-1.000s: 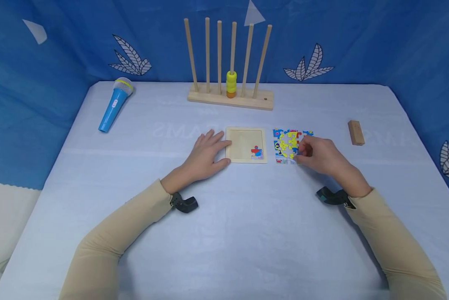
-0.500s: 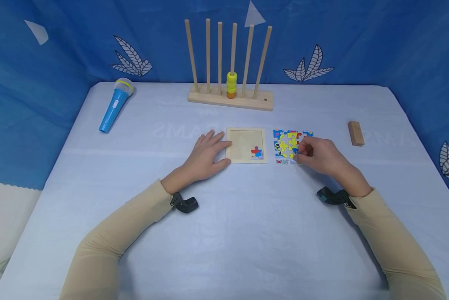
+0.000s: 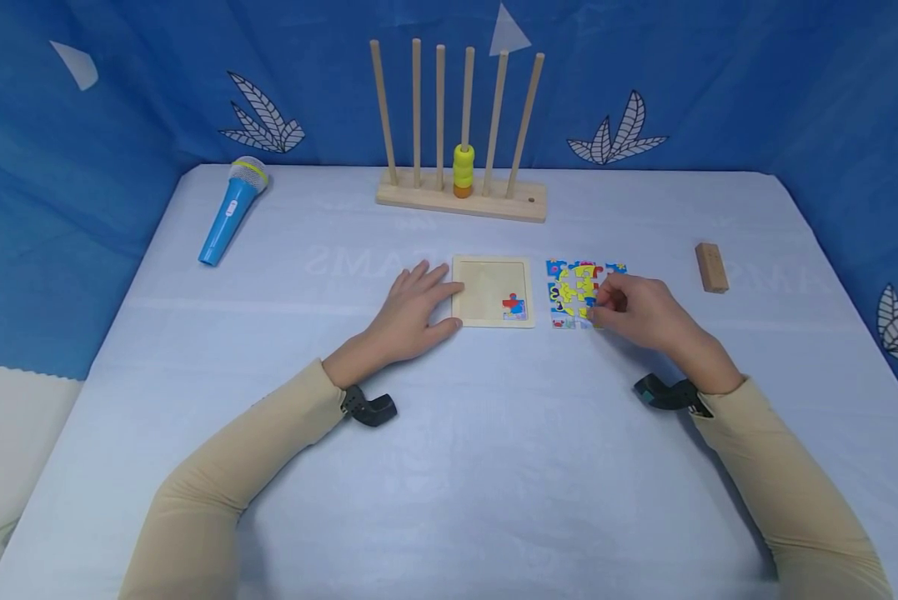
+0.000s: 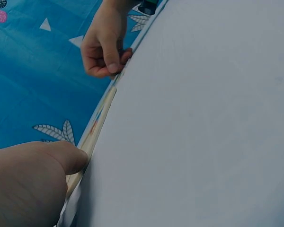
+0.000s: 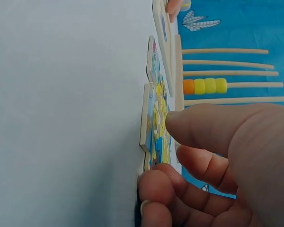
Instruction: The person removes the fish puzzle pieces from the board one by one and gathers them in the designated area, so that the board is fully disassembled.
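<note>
My left hand (image 3: 417, 312) lies with spread fingers on the table, fingertips at the left edge of a shallow wooden puzzle tray (image 3: 484, 283). One red, blue and lilac puzzle piece (image 3: 514, 308) sits in the tray's lower right corner. Just right of it, a loosely assembled jigsaw (image 3: 568, 292) in yellow, blue and red lies flat. Over its right side, my right hand (image 3: 644, 315) has curled fingers, thumb and forefinger pinching at a puzzle piece. In the right wrist view the thumb (image 5: 199, 125) comes down on the yellow pieces (image 5: 159, 120); the hand hides part of the jigsaw.
A wooden rack (image 3: 459, 202) with upright pegs stands behind the tray, yellow and orange beads (image 3: 463, 169) on one peg. A blue toy microphone (image 3: 228, 212) lies at the back left, a small wooden block (image 3: 711, 267) at the right. Blue cloth (image 3: 704, 75) hangs behind.
</note>
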### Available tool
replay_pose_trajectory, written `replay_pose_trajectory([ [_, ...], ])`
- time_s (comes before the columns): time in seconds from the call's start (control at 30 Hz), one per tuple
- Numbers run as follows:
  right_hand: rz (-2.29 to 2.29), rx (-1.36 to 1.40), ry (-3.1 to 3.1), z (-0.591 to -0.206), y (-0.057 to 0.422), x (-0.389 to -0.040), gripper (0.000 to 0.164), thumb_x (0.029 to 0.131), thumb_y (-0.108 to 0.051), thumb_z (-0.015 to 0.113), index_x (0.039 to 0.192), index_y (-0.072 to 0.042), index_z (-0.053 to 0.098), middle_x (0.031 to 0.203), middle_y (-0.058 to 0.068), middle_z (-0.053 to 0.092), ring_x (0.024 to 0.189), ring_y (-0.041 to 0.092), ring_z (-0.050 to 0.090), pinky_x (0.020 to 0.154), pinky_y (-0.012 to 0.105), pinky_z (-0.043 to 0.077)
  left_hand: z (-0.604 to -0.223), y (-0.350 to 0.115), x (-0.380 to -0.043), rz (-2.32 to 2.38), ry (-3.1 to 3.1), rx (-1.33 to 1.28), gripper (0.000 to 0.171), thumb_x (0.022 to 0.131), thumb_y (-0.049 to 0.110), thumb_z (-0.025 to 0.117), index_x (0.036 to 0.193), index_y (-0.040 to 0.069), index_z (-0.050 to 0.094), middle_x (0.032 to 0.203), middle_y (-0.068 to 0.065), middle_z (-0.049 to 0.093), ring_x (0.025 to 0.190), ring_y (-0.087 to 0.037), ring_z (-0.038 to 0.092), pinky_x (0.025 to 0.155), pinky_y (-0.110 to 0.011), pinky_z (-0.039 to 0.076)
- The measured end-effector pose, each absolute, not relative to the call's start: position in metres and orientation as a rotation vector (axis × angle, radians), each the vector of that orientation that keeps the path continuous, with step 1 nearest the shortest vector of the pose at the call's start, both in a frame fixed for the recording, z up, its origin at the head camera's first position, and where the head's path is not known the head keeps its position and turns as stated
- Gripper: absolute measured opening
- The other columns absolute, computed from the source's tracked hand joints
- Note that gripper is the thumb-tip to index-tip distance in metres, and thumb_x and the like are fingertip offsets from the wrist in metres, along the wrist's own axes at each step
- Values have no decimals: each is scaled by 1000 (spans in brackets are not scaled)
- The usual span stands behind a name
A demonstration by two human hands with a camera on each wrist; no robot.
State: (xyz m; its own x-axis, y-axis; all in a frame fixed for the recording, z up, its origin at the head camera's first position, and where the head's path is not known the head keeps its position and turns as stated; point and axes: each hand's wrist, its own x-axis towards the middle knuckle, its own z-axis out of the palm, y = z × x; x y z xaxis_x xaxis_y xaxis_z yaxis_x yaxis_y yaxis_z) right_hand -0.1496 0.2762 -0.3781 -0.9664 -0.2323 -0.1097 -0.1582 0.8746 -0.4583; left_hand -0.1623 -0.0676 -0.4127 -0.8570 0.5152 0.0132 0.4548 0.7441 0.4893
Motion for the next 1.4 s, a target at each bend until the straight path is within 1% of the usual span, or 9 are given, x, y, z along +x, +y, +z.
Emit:
replay_pose_trajectory([
  [0.3, -733, -307, 2890, -366, 265, -157, 13, 94, -16, 70, 93, -4, 63, 82, 10, 59, 75, 24, 51, 58, 28, 39, -413, -69, -162, 748, 2811, 783, 56, 97, 34, 63, 147, 11, 55, 165, -18, 35, 157, -42, 19, 127, -63, 12],
  [0.43, -734, -410, 2880, -358, 245, -167, 15, 94, -17, 68, 100, -3, 67, 85, 12, 63, 72, 23, 53, 57, 29, 42, -413, -69, -162, 749, 2809, 786, 57, 97, 35, 63, 147, 11, 54, 165, -18, 35, 158, -42, 19, 127, -62, 12],
  [0.6, -713, -514, 2794, -357, 212, -179, 23, 94, -17, 69, 111, -3, 69, 91, 13, 68, 72, 22, 56, 62, 31, 45, -415, -69, -163, 733, 2811, 789, 57, 97, 36, 62, 148, 12, 54, 165, -18, 34, 158, -42, 18, 127, -62, 12],
  [0.7, -712, -556, 2750, -360, 198, -185, 27, 94, -17, 68, 116, -2, 69, 95, 14, 69, 73, 23, 58, 62, 31, 46, -415, -69, -164, 729, 2814, 789, 57, 97, 36, 62, 148, 12, 54, 165, -18, 34, 158, -42, 18, 127, -62, 12],
  [0.83, -695, -556, 2697, -365, 186, -187, 34, 93, -20, 71, 123, -3, 68, 101, 14, 70, 78, 23, 59, 63, 30, 49, -415, -69, -164, 732, 2808, 794, 57, 98, 36, 61, 148, 12, 53, 165, -18, 34, 158, -42, 18, 127, -62, 12],
  [0.93, -669, -564, 2671, -369, 182, -186, 41, 91, -22, 74, 127, -3, 67, 106, 15, 69, 83, 24, 58, 70, 32, 51, -415, -70, -162, 725, 2805, 787, 57, 97, 36, 61, 148, 12, 54, 165, -18, 34, 158, -42, 18, 127, -62, 12],
  [1.07, -641, -605, 2664, -372, 181, -184, 48, 84, -21, 81, 127, -4, 68, 108, 15, 69, 89, 26, 58, 78, 36, 51, -415, -71, -161, 722, 2806, 780, 57, 97, 35, 62, 148, 11, 54, 165, -18, 34, 158, -42, 19, 127, -62, 12],
  [1.23, -578, -645, 2667, -372, 181, -181, 49, 80, -22, 86, 124, -5, 71, 111, 13, 69, 95, 26, 59, 83, 40, 53, -415, -70, -161, 738, 2803, 790, 57, 97, 35, 62, 148, 12, 53, 165, -18, 34, 158, -42, 18, 127, -62, 12],
  [1.4, -556, -654, 2662, -371, 181, -182, 45, 80, -22, 86, 120, -5, 73, 107, 11, 69, 91, 25, 56, 81, 38, 52, -415, -69, -163, 743, 2801, 794, 57, 97, 35, 61, 149, 12, 53, 165, -18, 34, 158, -42, 19, 127, -62, 12],
])
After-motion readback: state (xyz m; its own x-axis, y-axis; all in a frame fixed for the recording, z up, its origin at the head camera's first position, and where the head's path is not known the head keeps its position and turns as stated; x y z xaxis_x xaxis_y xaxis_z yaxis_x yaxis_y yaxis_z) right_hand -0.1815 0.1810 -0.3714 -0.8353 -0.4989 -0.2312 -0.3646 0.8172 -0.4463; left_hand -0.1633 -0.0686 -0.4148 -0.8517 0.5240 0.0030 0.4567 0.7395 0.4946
